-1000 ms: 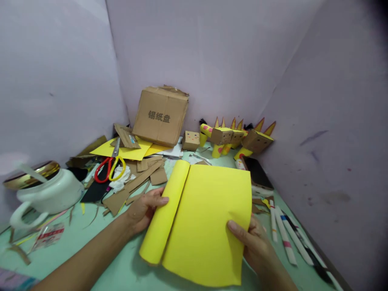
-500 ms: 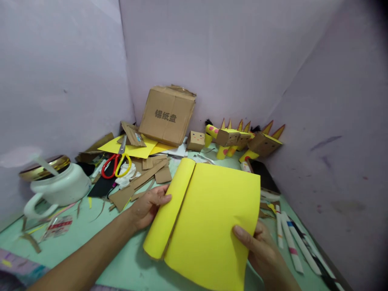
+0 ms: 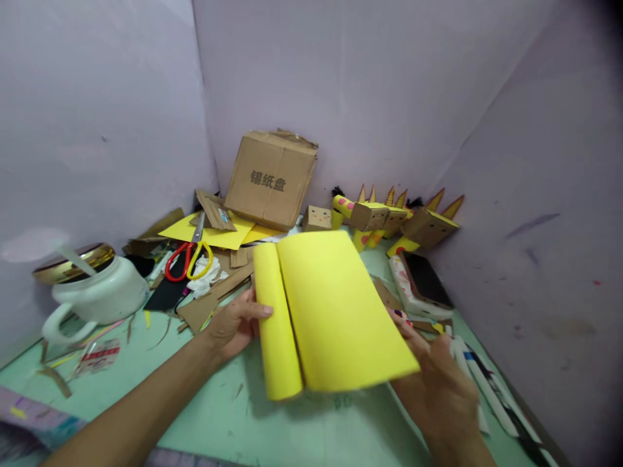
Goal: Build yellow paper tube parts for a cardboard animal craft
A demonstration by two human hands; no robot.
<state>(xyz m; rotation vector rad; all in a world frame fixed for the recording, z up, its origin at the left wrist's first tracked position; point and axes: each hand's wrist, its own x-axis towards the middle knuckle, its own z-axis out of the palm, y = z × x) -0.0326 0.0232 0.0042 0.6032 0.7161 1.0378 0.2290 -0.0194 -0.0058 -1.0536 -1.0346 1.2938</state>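
A yellow paper sheet (image 3: pixel 335 311) is partly wrapped round a tube (image 3: pixel 278 324), with the loose part spread out to the right. My left hand (image 3: pixel 241 321) grips the tube from its left side, thumb on top. My right hand (image 3: pixel 433 376) is at the sheet's right edge. Its fingers are partly hidden behind the paper and its own back, so its hold on the sheet is unclear.
Scissors (image 3: pixel 192 253) lie on yellow paper and cardboard scraps at the left. A white mug (image 3: pixel 100 292) stands far left. Behind are a cardboard box (image 3: pixel 271 181) and yellow figures with box heads (image 3: pixel 426 228). A phone (image 3: pixel 426 279) and markers (image 3: pixel 491 389) lie right.
The tube and sheet have turned more upright and moved slightly away from me. My right hand has shifted along the sheet's right edge and turned. More of the phone shows.
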